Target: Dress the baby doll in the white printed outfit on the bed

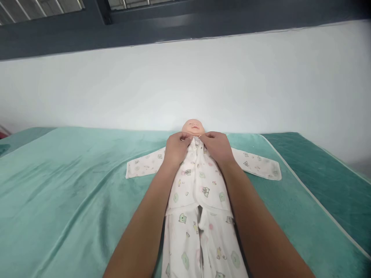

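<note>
Doll (193,126) on blanket (87,193); wall (185,85) close behind, contact unclear.

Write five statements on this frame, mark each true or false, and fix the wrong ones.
1. The left hand and the right hand are both at the neckline of the white printed shirt. True.
2. The doll lies face down. False: its face is turned up.
3. White printed trousers extend from the shirt's lower edge, away from the doll's head. True.
4. The sleeves are folded across the chest. False: the sleeves are spread out to both sides.
5. The cloth underneath is bright yellow. False: the cloth is green.
</note>
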Tool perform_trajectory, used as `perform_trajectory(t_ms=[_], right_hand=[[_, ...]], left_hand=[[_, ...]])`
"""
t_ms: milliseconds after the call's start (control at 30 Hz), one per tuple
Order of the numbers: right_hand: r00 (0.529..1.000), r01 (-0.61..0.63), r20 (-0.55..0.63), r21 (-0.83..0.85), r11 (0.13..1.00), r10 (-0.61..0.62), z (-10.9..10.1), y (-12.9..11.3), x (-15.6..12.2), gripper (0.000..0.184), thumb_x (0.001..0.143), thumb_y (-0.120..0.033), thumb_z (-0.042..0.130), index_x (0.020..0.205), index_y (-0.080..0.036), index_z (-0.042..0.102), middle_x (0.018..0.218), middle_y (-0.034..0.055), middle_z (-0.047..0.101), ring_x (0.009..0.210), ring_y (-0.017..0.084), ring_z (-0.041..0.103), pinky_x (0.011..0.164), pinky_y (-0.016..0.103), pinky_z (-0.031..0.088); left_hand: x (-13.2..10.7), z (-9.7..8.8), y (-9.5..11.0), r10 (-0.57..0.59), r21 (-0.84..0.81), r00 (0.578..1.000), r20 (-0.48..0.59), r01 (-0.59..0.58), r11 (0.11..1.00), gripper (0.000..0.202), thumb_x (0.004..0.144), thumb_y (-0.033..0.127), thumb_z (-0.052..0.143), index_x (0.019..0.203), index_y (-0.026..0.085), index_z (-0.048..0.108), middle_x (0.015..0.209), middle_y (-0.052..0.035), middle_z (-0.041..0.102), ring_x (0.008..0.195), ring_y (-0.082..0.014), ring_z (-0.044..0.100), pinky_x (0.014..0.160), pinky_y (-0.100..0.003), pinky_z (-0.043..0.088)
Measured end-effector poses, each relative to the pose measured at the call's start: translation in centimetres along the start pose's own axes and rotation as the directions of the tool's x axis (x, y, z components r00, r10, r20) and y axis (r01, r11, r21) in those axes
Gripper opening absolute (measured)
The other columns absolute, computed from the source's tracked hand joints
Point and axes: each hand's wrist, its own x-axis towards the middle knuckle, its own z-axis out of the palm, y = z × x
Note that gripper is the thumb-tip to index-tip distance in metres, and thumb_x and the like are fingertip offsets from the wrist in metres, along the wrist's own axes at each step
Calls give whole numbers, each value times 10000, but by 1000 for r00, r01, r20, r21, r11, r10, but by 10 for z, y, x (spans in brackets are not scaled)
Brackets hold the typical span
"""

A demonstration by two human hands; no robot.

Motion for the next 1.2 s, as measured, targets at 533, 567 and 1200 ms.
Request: perform_trajectory(t_ms=[533,567,1200], right_hand=[[996,40,61,267,963,-58,0,3,-3,216,741,-361,622,757,-164,708,694,-7,620,643,113,503,629,239,378],[997,42,56,279,959,-60,1,3,-3,219,742,-362,623,765,-163,709,692,-7,619,642,114,504,633,239,382],[975,87,177,259,962,-135,0,1,-4,258,748,-363,665,895,-156,712,867,33,708,786,149,628,712,261,446]], left_hand=[[1,1,-1,-3,-187,999,40,11,982,101,747,264,671,771,167,682,719,-16,648,673,-113,565,654,-235,429],[1,1,-1,-4,-187,999,40,11,982,105,746,268,673,771,167,682,721,-17,648,675,-113,565,654,-234,428],[-2,-2,3,-24,-176,998,59,34,984,118,732,232,661,827,163,667,753,-20,670,653,-105,573,607,-218,426]])
